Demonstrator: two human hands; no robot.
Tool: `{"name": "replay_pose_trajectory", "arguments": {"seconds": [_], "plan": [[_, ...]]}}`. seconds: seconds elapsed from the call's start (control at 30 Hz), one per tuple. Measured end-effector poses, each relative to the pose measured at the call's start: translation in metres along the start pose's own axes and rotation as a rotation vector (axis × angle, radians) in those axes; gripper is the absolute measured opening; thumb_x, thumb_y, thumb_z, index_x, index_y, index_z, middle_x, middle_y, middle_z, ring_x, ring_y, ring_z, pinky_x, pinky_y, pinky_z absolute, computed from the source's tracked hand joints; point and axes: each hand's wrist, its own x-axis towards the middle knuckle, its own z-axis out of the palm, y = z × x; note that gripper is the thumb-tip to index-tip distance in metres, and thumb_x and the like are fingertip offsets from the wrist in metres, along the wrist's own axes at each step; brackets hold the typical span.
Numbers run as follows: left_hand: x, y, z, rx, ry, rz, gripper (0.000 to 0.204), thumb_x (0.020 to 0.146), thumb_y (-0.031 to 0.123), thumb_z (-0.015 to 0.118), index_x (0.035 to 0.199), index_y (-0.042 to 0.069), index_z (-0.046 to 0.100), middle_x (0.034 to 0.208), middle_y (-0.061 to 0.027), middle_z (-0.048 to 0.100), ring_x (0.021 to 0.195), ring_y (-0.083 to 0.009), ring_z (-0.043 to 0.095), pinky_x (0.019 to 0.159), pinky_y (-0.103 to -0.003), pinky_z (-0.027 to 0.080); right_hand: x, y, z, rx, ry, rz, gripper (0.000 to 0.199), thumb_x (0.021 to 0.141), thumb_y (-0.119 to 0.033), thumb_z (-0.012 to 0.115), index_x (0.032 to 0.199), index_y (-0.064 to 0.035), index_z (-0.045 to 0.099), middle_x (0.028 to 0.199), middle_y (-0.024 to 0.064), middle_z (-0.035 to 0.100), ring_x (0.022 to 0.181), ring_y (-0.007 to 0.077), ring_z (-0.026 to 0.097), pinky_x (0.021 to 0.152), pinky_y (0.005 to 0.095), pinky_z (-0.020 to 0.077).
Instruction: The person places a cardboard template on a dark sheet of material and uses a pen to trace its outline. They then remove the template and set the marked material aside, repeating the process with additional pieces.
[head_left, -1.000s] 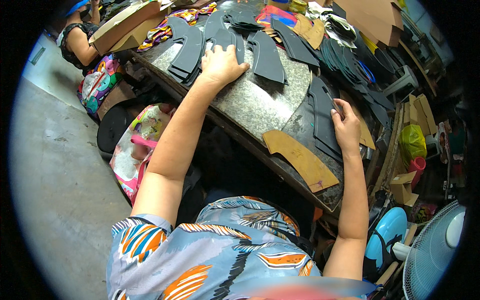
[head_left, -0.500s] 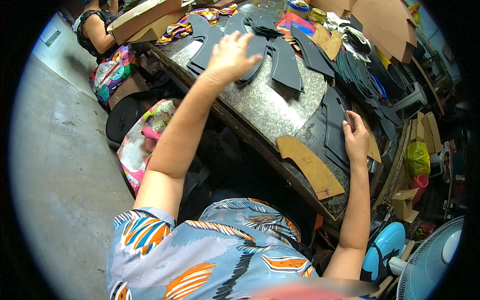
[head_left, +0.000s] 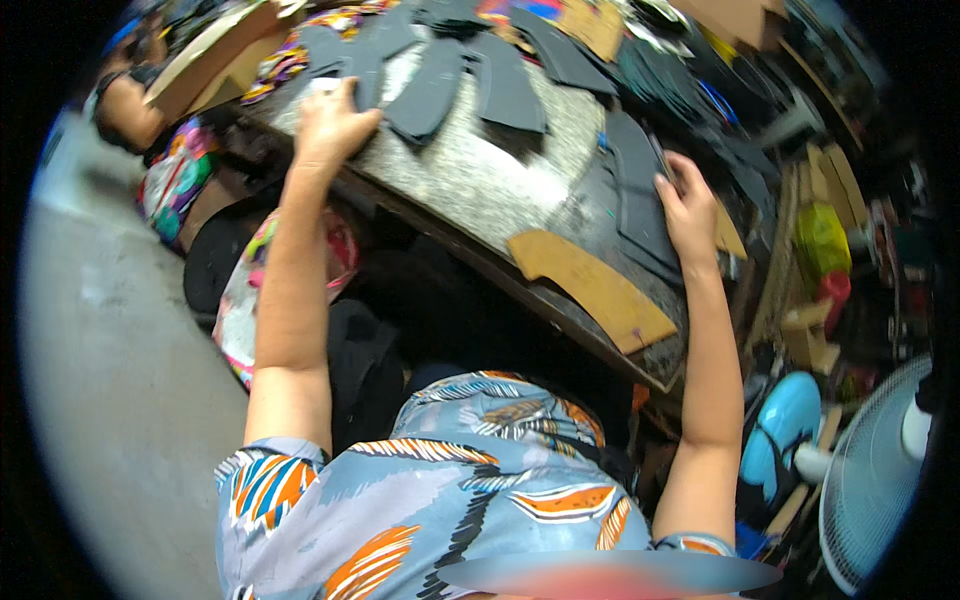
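Observation:
Over the table's left end, my left hand (head_left: 335, 125) is open, thumb spread from the fingers, at the near end of a stack of dark grey curved cut pieces (head_left: 368, 70). Blur hides whether it presses on them. My right hand (head_left: 690, 210) is closed round a thin, dark, pen-like tool (head_left: 656, 150) that points up and away. Beside that hand lies another stack of dark grey pieces (head_left: 640, 190). A tan curved template (head_left: 590, 285) rests along the near table edge. More dark grey stacks (head_left: 428, 92) (head_left: 508, 85) lie farther back.
The speckled table (head_left: 480, 185) has an edge running diagonally in front of me. A cardboard box (head_left: 225, 60) and a person (head_left: 130, 105) are at the far left. At lower right stand a fan (head_left: 875, 490) and a blue rounded object (head_left: 780, 425). Bags hang below the table's left side.
My left hand has moved left and slightly nearer, off the middle stacks to the leftmost one. My right hand keeps the tool. The whole view has shifted.

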Motion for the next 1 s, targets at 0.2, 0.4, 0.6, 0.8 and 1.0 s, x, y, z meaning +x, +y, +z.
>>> {"name": "replay_pose_trajectory", "arguments": {"seconds": [0.2, 0.4, 0.6, 0.8, 1.0], "plan": [[0.012, -0.012, 0.0, 0.019, -0.073, 0.025, 0.081, 0.074, 0.053, 0.068, 0.143, 0.014, 0.049, 0.135, -0.0274, 0.053, 0.127, -0.0428, 0.049, 0.109, -0.047, 0.038, 0.005, 0.017, 0.003, 0.129, 0.133, 0.012, 0.029, 0.088, -0.009, 0.067, 0.117, -0.0028, 0.066, 0.089, 0.0085, 0.073, 0.077, 0.0111, 0.065, 0.071, 0.0281, 0.0514], [0.009, -0.008, -0.024, 0.088, -0.019, -0.04, 0.092, 0.075, 0.058, 0.068, 0.151, 0.017, 0.036, 0.147, -0.0212, 0.046, 0.134, -0.0405, 0.045, 0.107, -0.055, 0.038, 0.005, 0.01, 0.001, 0.102, 0.079, 0.093, 0.028, 0.092, -0.004, 0.063, 0.119, 0.0005, 0.064, 0.109, 0.005, 0.071, 0.094, 0.0082, 0.065, 0.083, 0.0234, 0.0493], [-0.028, 0.065, -0.052, -0.018, 0.601, 0.429, 0.057, 0.082, 0.02, 0.068, 0.137, 0.016, 0.055, 0.14, -0.0153, 0.052, 0.129, -0.0353, 0.048, 0.109, -0.046, 0.038, -0.003, -0.006, 0.003, -0.217, 0.061, -0.027, 0.027, 0.084, -0.023, 0.067, 0.11, -0.0172, 0.07, 0.09, 0.0106, 0.072, 0.084, 0.0293, 0.07, 0.074, 0.0399, 0.0542], [-0.085, 0.172, -0.033, -0.426, 0.483, 1.08, 0.043, 0.079, 0.006, 0.069, 0.121, 0.014, 0.065, 0.13, -0.0093, 0.059, 0.121, -0.0285, 0.054, 0.103, -0.042, 0.044, -0.006, -0.012, 0.0, -0.156, 0.104, -0.069, 0.024, 0.084, -0.018, 0.067, 0.108, -0.0135, 0.07, 0.095, 0.0068, 0.07, 0.085, 0.025, 0.069, 0.074, 0.0366, 0.054], [-0.088, 0.195, -0.015, -0.617, 0.419, 1.065, 0.034, 0.076, 0.004, 0.071, 0.109, 0.006, 0.066, 0.115, -0.0106, 0.065, 0.107, -0.0301, 0.06, 0.091, -0.04, 0.051, -0.003, -0.008, -0.041, -0.065, 0.18, -0.019, 0.02, 0.089, -0.01, 0.069, 0.107, -0.0015, 0.07, 0.087, 0.0058, 0.07, 0.078, 0.0125, 0.064, 0.072, 0.0246, 0.0492]]}}
